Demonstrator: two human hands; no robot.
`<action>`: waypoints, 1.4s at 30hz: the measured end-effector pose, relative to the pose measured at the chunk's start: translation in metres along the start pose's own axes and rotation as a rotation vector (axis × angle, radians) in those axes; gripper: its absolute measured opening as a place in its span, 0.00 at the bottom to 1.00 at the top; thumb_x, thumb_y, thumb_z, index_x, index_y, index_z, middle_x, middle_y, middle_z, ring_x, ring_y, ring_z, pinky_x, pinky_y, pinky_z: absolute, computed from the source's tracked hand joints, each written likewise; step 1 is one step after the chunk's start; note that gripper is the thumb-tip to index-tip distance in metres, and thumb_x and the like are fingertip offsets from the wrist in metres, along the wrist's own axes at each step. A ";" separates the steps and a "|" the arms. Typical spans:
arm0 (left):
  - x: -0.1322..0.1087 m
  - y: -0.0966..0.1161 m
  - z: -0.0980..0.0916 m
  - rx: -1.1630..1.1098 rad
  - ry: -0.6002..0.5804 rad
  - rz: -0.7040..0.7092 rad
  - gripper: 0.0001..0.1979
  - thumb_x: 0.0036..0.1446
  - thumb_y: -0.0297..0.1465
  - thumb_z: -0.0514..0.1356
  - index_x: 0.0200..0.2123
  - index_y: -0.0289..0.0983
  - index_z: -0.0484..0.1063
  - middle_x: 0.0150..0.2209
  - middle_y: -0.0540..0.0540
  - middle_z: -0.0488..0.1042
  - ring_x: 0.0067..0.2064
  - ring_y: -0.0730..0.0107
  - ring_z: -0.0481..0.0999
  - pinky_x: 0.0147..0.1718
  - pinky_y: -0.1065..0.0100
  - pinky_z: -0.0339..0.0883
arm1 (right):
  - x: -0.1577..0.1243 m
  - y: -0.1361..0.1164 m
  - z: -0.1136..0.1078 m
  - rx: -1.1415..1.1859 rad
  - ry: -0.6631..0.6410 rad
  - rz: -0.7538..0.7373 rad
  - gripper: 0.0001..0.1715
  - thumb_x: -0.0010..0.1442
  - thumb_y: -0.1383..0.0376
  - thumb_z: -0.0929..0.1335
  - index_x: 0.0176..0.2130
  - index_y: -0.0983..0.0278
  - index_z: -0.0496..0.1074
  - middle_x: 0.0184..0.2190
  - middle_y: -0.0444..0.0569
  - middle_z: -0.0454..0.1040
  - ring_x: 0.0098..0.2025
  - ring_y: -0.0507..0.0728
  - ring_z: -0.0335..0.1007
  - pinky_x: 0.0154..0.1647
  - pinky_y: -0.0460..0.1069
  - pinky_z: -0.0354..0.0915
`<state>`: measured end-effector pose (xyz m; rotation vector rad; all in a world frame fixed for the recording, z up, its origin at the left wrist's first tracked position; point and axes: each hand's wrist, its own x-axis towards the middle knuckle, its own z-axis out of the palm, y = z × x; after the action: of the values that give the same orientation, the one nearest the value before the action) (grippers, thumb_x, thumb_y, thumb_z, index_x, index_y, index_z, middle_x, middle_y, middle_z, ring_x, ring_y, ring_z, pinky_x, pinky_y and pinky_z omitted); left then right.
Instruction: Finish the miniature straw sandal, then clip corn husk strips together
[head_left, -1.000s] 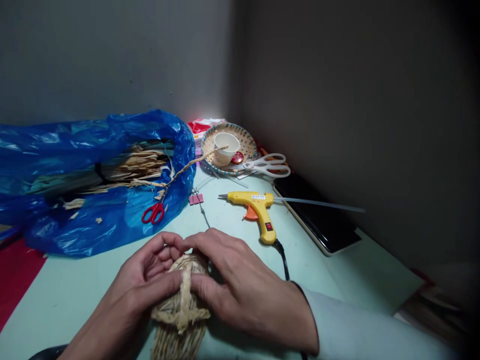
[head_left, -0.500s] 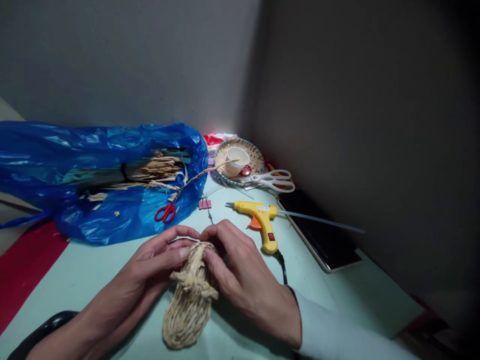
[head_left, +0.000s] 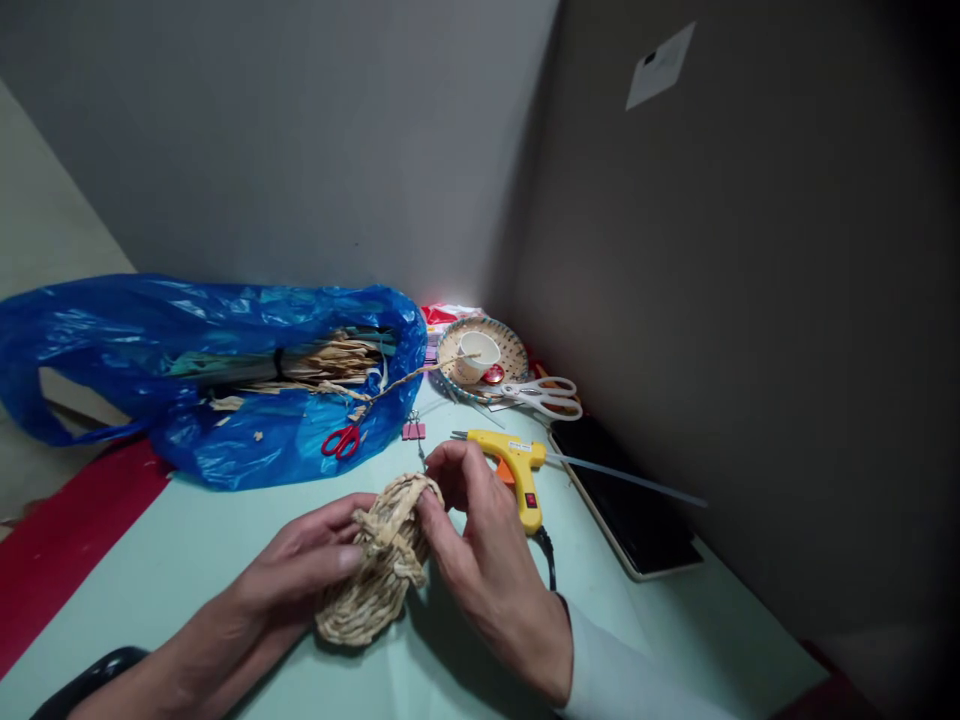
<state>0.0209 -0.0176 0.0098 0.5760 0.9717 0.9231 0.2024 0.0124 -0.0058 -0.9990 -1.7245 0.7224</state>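
Between my two hands is a small woven straw sandal (head_left: 365,597), tan, with a braided strap crossing its upper part. It tilts with its far end up and to the right. My left hand (head_left: 300,562) grips its left side, thumb on top near the strap and the other fingers partly hidden behind. At the far end, my right hand (head_left: 480,545) pinches the rim between thumb and bent fingers. Just beyond my right hand lies a yellow glue gun (head_left: 517,462) with an orange trigger, partly covered by that hand.
A blue plastic bag (head_left: 217,440) holding dried straw (head_left: 337,360) lies at the back left, with red scissors (head_left: 342,441) on its edge. Behind are a pink binder clip (head_left: 413,431), a woven tray (head_left: 514,350) with a white cup (head_left: 480,350), white-handled scissors (head_left: 551,398) and a black tablet (head_left: 630,510).
The sandal has turned and tilted further to the right. My left hand has slid down its side toward the strap, while my right hand stays at the far end. The camera view has shifted upward.
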 end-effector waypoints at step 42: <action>-0.006 -0.007 -0.013 1.017 0.019 0.991 0.22 0.61 0.21 0.59 0.51 0.55 0.74 0.48 0.56 0.76 0.55 0.70 0.71 0.55 0.74 0.64 | -0.002 0.012 0.014 0.219 -0.045 0.213 0.05 0.63 0.67 0.65 0.40 0.60 0.62 0.33 0.45 0.68 0.34 0.55 0.66 0.33 0.48 0.63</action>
<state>0.0105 -0.0266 0.0007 2.0339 1.1459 1.2377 0.1932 0.0165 -0.0212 -1.0277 -1.5520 1.0543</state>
